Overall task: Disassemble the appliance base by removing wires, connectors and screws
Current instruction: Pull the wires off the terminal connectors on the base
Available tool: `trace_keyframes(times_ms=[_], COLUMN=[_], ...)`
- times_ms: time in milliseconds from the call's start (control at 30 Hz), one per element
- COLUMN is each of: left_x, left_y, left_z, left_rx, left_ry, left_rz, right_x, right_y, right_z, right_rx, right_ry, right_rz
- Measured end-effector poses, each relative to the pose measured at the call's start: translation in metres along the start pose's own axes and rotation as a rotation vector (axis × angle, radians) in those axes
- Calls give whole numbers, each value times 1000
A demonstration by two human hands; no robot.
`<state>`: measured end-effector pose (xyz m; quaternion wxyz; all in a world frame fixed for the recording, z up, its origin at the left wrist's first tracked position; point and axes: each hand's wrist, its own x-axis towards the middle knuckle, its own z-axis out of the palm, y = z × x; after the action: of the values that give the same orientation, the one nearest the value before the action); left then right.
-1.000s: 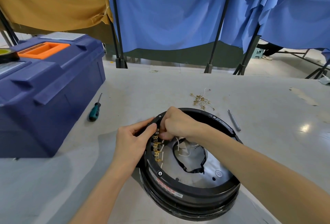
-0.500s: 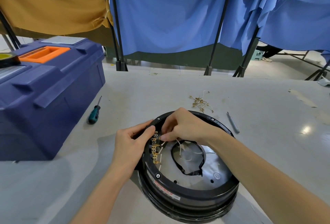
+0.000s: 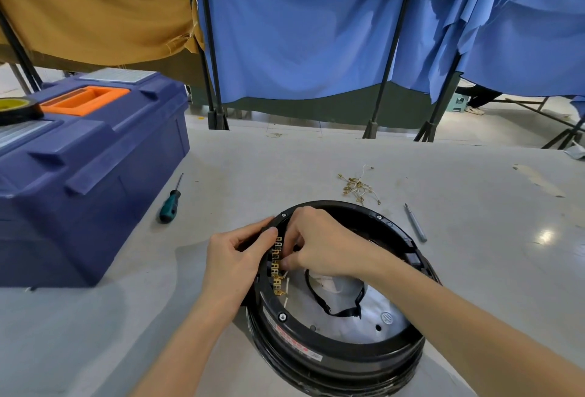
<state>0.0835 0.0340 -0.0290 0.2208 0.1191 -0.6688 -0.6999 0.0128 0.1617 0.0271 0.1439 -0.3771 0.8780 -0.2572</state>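
A round black appliance base (image 3: 342, 355) lies on the grey table (image 3: 95, 317), open side up, with a silver plate and a black loop inside. A row of brass connectors (image 3: 278, 265) with short white wires lines its inner left wall. My left hand (image 3: 235, 262) grips the base's left rim, thumb on top. My right hand (image 3: 319, 246) reaches in from the right, and its fingertips pinch at a connector in the middle of that row.
A blue toolbox (image 3: 85, 181) with an orange handle stands at the left, a tape roll (image 3: 17, 110) on its lid. A green-handled screwdriver (image 3: 171, 203) lies beside it. Behind the base lie a pile of removed connectors (image 3: 359, 189) and a grey tool (image 3: 415, 222).
My right hand has slid a little down along the connector row, from its upper end toward the middle. My left hand keeps its hold on the rim.
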Motion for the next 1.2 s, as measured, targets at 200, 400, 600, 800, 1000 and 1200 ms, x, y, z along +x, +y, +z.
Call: trace_keyframes(times_ms=[200, 400, 600, 800, 1000, 1200], left_x=[0, 1, 1, 2, 3, 1], left_y=[0, -1, -2, -2, -4, -3], left_z=[1, 0, -1, -1, 0, 1], left_rx=[-9, -6, -11, 10, 32, 19], left_ry=[-4, -20, -22, -16, 14, 21], left_rz=[16, 19, 25, 36, 24, 16], right_x=[2, 3, 3, 4, -3, -9], right_y=[0, -3, -5, -7, 5, 4], right_z=[12, 14, 15, 17, 9, 4], right_rx=[-25, -3, 33, 43, 152, 175], right_ry=[84, 135, 134, 147, 90, 80], right_rz=[19, 110, 153, 192, 229, 195])
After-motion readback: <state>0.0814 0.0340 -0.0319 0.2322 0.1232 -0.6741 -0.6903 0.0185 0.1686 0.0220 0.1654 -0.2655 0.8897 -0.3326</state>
